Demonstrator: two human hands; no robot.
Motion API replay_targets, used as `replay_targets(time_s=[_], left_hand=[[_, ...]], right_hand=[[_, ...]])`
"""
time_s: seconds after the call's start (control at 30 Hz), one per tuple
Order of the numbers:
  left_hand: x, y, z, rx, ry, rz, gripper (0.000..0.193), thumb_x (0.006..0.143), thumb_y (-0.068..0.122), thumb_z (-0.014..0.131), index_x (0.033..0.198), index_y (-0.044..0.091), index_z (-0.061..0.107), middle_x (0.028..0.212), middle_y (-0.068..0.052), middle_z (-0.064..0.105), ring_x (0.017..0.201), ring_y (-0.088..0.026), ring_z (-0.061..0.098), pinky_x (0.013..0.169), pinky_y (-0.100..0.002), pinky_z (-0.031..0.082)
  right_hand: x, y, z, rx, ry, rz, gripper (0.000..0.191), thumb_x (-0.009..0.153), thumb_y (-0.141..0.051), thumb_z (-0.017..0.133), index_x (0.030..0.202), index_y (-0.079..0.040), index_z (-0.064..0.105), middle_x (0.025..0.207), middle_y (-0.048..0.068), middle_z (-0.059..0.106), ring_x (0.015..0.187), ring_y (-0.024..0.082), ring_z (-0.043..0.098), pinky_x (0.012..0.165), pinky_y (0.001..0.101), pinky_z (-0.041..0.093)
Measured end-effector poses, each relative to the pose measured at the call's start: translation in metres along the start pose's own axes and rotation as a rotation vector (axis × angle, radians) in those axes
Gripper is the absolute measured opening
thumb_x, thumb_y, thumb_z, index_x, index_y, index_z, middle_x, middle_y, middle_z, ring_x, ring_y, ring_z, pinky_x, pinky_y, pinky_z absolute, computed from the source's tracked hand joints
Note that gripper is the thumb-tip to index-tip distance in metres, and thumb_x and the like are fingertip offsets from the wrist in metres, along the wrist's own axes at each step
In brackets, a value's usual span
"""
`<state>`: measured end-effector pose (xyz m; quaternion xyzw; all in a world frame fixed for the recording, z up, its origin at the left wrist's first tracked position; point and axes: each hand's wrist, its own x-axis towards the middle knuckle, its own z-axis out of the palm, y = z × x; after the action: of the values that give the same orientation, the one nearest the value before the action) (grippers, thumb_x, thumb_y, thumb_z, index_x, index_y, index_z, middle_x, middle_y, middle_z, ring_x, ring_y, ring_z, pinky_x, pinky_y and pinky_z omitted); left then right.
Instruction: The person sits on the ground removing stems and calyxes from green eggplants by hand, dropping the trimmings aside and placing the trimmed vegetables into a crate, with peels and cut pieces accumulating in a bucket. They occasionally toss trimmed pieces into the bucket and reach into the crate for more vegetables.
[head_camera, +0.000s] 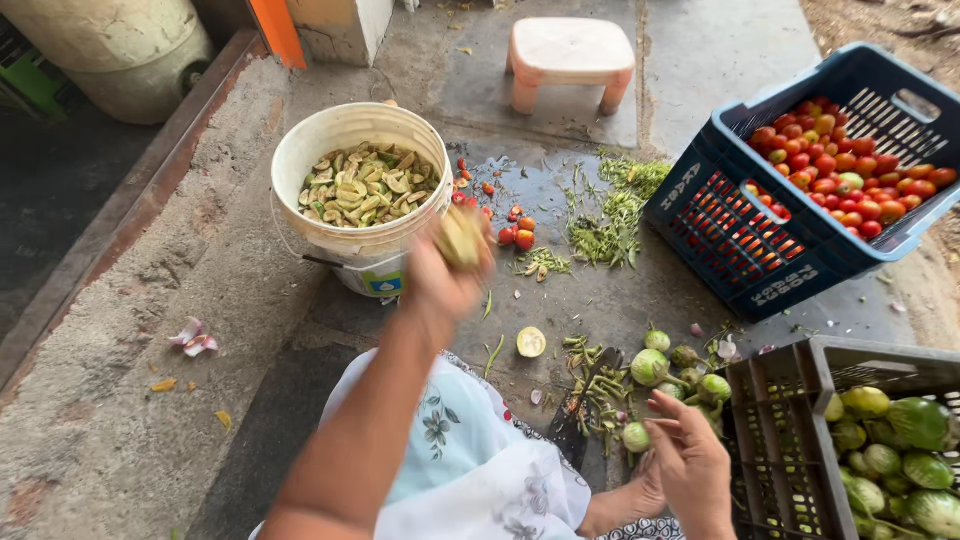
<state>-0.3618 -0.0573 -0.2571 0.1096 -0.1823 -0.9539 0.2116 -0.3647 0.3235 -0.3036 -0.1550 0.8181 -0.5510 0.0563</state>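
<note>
Buckets: one white bucket (362, 190), upper centre, filled with cut green pieces too many to count. Crates: two, one blue crate (760, 250) of tomatoes at right and one grey crate (775, 440) of green eggplants at lower right. Stools: one plastic stool (570, 60) at top centre. Cut halves on the floor: one half eggplant (531, 342). Hands: two.

White bucket (330, 135), blue crate (760, 240), red tomatoes (850, 175)

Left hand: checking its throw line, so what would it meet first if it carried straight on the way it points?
Probably the white bucket of cut pieces. The left hand, blurred, holds a piece at the rim; depth is unclear.
</note>
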Motion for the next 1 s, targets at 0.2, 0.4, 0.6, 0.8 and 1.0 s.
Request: replay_targets(time_s=[0.2, 0.4, 0.6, 0.8, 1.0], left_hand=[[0.079, 0.099, 0.027, 1.355, 0.621, 0.855, 0.065, 0.105, 0.044, 0.048, 0.153, 0.003, 0.035, 0.145, -0.028, 0.049, 0.131, -0.042, 0.054, 0.107, -0.055, 0.048], [0.07, -0.068, -0.054, 1.625, 0.258, 0.571, 0.043, 0.097, 0.03, 0.065, 0.126, 0.0, 0.063, 0.104, -0.025, 0.069, 0.1, -0.037, 0.069, 0.089, -0.045, 0.054], [0.024, -0.202, -0.143, 2.255, -0.109, -0.083, 0.063, 0.081, 0.025, 0.078, 0.136, 0.012, 0.05, 0.143, -0.025, 0.038, 0.126, -0.048, 0.044, 0.1, -0.053, 0.047], [0.027, -0.218, -0.175, 2.394, -0.12, -0.134, 0.05, 0.09, 0.013, 0.068, 0.138, 0.013, 0.054, 0.147, -0.026, 0.045, 0.129, -0.046, 0.052, 0.101, -0.053, 0.052], [0.03, -0.217, -0.169, 1.92, 0.03, -0.269, 0.033, 0.099, 0.023, 0.068, 0.127, 0.005, 0.063, 0.125, -0.027, 0.064, 0.117, -0.044, 0.062, 0.097, -0.051, 0.052]], right_hand=[[0.002, 0.029, 0.0, -0.011, -0.008, 0.033, 0.041, 0.089, 0.001, 0.069, 0.129, -0.005, 0.068, 0.113, 0.008, 0.076, 0.097, 0.012, 0.072, 0.082, 0.0269, 0.059], [0.015, 0.057, 0.011, -0.077, -0.055, 0.126, 0.036, 0.086, -0.002, 0.073, 0.122, -0.005, 0.073, 0.099, 0.006, 0.08, 0.088, 0.011, 0.073, 0.078, 0.0265, 0.058], [0.024, 0.099, 0.012, -0.055, -0.102, 0.286, 0.032, 0.089, -0.005, 0.072, 0.122, -0.005, 0.074, 0.09, 0.008, 0.078, 0.082, 0.011, 0.068, 0.075, 0.0268, 0.056], [0.038, 0.132, 0.02, -0.084, -0.179, 0.325, 0.035, 0.089, -0.009, 0.072, 0.124, -0.005, 0.072, 0.091, 0.004, 0.077, 0.082, 0.011, 0.068, 0.074, 0.0266, 0.056], [0.042, 0.144, 0.028, 0.03, -0.29, 0.413, 0.036, 0.09, -0.009, 0.072, 0.125, -0.001, 0.072, 0.094, 0.01, 0.075, 0.079, 0.015, 0.067, 0.072, 0.0309, 0.057]])
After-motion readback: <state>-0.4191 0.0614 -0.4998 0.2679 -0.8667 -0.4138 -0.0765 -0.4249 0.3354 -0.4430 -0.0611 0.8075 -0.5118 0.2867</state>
